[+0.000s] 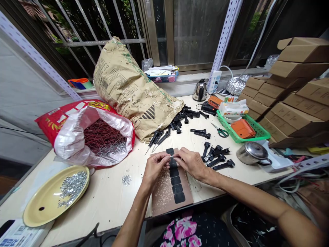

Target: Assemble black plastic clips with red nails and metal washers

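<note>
My left hand [157, 165] and my right hand [190, 162] meet over a brown board [160, 200], their fingertips pinched close together. A thin, pale, shiny piece [172, 156] shows between them, too small to name. Beneath the fingers runs a column of black rounded squares [177, 189] along the board, partly covered by my hands. Pale crumbs are scattered on the board's left side. Black plastic pieces with long stems [218, 157] lie right of my right hand. Beyond my left hand, several black pieces with thin metal shafts [160, 138] rest on the table.
Left stand a red sack of reddish rods [102, 137] and a yellow dish of metal washers [73, 187]; a small washer pile [126, 180] lies nearer. A big paper sack [133, 89] leans behind. Right are scissors [221, 131], a green basket [263, 132], a metal mug [252, 152] and stacked cartons [290, 113].
</note>
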{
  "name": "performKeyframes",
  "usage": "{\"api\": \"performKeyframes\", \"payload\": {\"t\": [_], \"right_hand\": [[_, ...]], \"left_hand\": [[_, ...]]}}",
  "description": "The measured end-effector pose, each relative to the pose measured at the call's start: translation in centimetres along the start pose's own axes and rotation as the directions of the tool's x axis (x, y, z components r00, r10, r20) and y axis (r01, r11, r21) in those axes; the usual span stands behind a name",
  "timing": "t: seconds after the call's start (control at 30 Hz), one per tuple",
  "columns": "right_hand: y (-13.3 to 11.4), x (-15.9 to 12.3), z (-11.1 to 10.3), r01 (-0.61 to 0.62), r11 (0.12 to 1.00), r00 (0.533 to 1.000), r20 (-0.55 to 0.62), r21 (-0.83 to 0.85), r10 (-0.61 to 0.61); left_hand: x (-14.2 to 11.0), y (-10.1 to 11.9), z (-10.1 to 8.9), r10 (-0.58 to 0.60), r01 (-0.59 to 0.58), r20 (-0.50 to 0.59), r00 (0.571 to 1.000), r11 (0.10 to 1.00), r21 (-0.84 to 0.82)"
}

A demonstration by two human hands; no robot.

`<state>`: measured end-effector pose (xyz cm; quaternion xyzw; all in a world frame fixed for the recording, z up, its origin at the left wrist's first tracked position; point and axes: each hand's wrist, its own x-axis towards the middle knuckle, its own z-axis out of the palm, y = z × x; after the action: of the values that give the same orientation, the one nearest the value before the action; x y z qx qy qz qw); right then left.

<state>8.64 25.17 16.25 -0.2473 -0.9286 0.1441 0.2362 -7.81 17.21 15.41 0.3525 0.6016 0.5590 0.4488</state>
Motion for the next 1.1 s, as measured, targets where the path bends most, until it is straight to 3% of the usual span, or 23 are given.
{"api": "performKeyframes", "payload": {"t": [0.07,0.13,0.3,0.4,0.5,0.67,1.1], "right_hand": [[0.0,0.1,-0.1,-0.027,0.995,1.000,0.015,0.098,0.025],[0.0,0.1,-0.1,0.003,0.996,1.000,0.014,0.088,-0.004],[-0.1,-0.1,0.0,0.180,0.946,0.979,-0.046,-0.268,-0.199],[0.1,-0.2,0.2,0.225,0.914,0.971,-0.006,-0.337,-0.241],[0.5,-0.3,0.2,0.193,0.945,0.981,0.055,-0.264,-0.185],[1.1,-0.6,0.0,0.097,0.995,0.983,0.153,0.004,-0.096],[0.9,-0.4,-0.2,0.143,0.989,0.977,0.168,-0.041,-0.134]], "left_hand": [[-0.1,0.0,-0.1,0.010,-0.010,0.000,1.000,1.000,-0.007],[-0.1,-0.1,-0.2,-0.019,0.019,0.024,1.000,1.000,-0.011],[0.2,-0.2,-0.5,-0.189,0.201,0.103,0.976,0.973,-0.114],[0.2,-0.2,-0.5,-0.190,0.203,0.133,0.973,0.975,-0.091],[0.2,-0.1,-0.6,-0.141,0.140,0.140,0.980,0.990,0.015],[0.3,-0.1,-0.7,-0.069,0.046,0.148,0.987,0.986,0.158],[0.3,0.0,-1.3,-0.150,0.124,0.178,0.972,0.981,0.151]]}}
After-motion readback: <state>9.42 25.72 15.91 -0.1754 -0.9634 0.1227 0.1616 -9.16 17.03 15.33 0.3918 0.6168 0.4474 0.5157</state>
